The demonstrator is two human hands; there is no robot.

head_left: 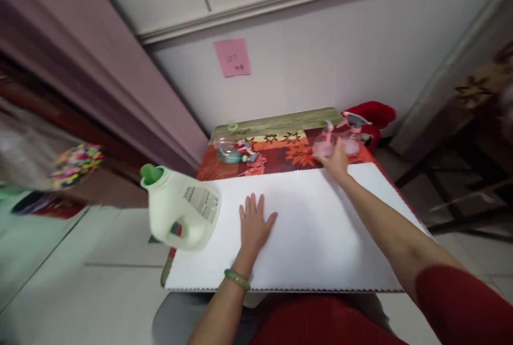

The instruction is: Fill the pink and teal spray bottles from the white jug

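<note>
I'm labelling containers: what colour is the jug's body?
The jug's body is pale green, shown in the head view.

In the middle of the frame, the white sheet (312, 233) has a big bare patch where a hand could slide, between the left hand (253, 222) and the right arm (385, 217). The left hand lies flat there and blocks the straight way over to the tall jug (168, 203) on the left. Farther up, a clear bottle (229, 154) is in the way on the left, and two pink spray bottles (323, 147) crowd the right. Between them is a gap. The wall (304, 67) stops things behind.
</note>
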